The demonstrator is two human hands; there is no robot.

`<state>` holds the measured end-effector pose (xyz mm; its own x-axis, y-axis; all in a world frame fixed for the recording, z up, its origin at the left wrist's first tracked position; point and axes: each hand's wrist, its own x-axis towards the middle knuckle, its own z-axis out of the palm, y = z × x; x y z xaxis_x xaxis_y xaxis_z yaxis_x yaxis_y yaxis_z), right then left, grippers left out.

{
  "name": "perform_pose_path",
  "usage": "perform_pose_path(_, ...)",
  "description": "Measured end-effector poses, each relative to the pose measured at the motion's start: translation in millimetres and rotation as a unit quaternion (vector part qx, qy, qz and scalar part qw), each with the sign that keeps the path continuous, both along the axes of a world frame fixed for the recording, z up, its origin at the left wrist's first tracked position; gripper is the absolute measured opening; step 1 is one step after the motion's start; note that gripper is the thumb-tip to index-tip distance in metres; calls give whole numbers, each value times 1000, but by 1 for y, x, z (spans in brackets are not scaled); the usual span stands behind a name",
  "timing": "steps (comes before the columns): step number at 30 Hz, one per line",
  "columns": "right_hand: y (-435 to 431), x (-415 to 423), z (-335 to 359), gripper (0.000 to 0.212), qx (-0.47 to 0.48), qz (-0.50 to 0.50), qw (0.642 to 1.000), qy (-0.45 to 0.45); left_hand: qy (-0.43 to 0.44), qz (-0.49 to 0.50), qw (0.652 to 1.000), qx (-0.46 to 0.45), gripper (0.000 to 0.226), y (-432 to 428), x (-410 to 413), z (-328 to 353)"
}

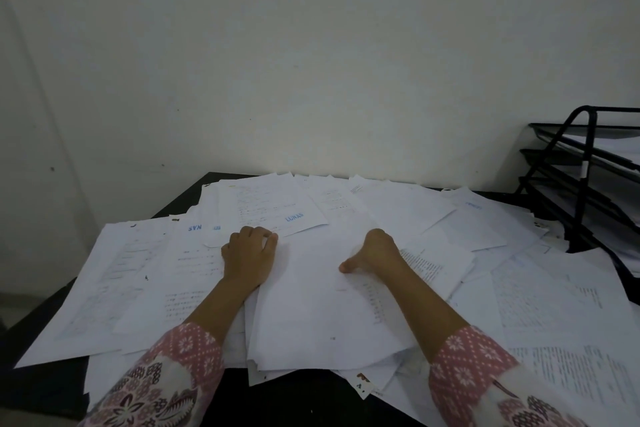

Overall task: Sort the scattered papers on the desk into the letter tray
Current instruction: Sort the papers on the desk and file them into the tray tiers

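A black desk against a white wall is buried under loose sheets, one of them stamped "LUNAS" in blue. In the middle lies a stack of papers. The left hand curls its fingers over the stack's far left corner. The right hand takes the right edge, thumb flat on top, fingers hidden beneath. Both sleeves are pink and patterned. At the far right stands a black wire letter tray, with paper in its tiers.
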<state>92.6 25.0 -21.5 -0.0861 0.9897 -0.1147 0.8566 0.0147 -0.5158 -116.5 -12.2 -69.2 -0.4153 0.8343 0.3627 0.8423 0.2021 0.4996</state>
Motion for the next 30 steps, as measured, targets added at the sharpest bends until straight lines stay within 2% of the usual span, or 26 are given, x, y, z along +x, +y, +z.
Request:
perform_pose_path(3,3,1,-4,30,-7,-9,999,44,-6,-6,1000,-2,34,-1,-1,-1)
perform_pose_path(4,4,4,-6,25,-7,-17,997,70,-3,-8,1000,-2,35,-1,-2,-2)
perform_pose_path(9,15,26,-2,37,-10,-48,982,181,31,-9,999,-8,37,0,1,3)
perform_pose_path(16,21,79,18,46,-9,-92,976,198,68,29,994,-80,43,6,12,6)
perform_pose_path(20,30,112,19,60,-13,-153,953,261,48,18,997,-50,42,9,27,11)
perform_pose_path(23,35,131,20,55,-22,-186,922,338,-13,-50,999,-4,42,11,45,17)
perform_pose_path(25,34,138,24,52,-20,-184,909,373,-110,-119,987,5,44,11,58,25)
perform_pose_path(27,33,142,28,50,-17,-172,897,406,-224,-183,957,-27,48,12,71,36)
perform_pose_path(30,30,142,36,47,-24,-139,878,457,-356,-213,907,-77,54,17,88,50)
